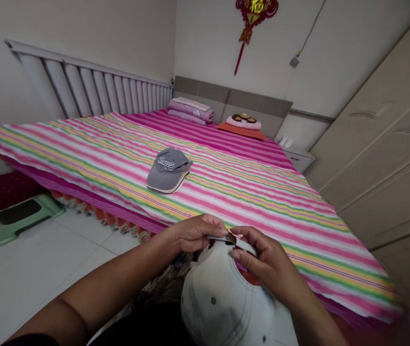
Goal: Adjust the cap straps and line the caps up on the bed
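White baseball cap (223,307) sat bottom centre; left hand (198,233) and right hand (268,262) pinched its strap (247,247) beside the buckle (231,238); light, level tension suited it.

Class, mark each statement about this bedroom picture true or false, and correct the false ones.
1. The left hand and the right hand both hold the strap of the white cap. True.
2. The grey cap rests on the striped cover. True.
3. The white cap lies on the striped cover, untouched. False: both hands are holding it.
4. The red ornament hangs on the wall above the headboard. True.
5. The grey cap has a plain front. False: light lettering runs across it.
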Motion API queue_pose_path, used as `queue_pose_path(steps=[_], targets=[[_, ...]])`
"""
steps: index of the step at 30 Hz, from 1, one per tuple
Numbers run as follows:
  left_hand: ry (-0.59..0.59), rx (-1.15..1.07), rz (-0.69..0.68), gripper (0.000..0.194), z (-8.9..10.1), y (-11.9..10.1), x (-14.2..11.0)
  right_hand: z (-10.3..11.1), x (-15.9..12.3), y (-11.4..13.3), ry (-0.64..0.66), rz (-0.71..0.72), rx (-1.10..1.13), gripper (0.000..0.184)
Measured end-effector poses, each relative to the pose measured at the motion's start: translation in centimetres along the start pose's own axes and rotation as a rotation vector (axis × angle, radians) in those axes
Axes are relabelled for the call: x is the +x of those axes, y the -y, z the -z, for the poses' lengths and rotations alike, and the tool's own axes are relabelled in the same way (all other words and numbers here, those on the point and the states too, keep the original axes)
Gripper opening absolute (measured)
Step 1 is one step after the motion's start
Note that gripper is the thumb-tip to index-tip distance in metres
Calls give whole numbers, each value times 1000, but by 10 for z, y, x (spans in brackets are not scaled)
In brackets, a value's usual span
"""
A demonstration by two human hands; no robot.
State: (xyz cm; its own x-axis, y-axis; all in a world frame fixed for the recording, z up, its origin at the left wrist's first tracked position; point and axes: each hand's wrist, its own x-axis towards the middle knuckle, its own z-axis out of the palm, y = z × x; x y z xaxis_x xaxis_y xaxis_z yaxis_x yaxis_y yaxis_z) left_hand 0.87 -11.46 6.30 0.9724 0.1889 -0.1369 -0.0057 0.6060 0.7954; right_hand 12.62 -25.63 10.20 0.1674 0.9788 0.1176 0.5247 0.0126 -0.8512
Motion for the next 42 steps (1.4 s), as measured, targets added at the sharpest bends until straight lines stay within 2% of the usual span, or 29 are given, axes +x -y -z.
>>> queue_pose_path(steps=[5,12,20,34,42], targets=[[-21,58,-39,31,-3,3,-4,-8,1,5,-133,138,-243,16],[-44,77,-17,30,-1,0,-10,-14,1,11,-155,202,-358,11],[-20,53,-12,27,6,3,-11,-15,3,11,-135,181,-388,9],[-12,25,-34,20,10,6,-11,-17,4,13,-90,41,-351,8],[36,80,-43,32,9,3,-11,-18,6,9,-21,-73,-238,9]])
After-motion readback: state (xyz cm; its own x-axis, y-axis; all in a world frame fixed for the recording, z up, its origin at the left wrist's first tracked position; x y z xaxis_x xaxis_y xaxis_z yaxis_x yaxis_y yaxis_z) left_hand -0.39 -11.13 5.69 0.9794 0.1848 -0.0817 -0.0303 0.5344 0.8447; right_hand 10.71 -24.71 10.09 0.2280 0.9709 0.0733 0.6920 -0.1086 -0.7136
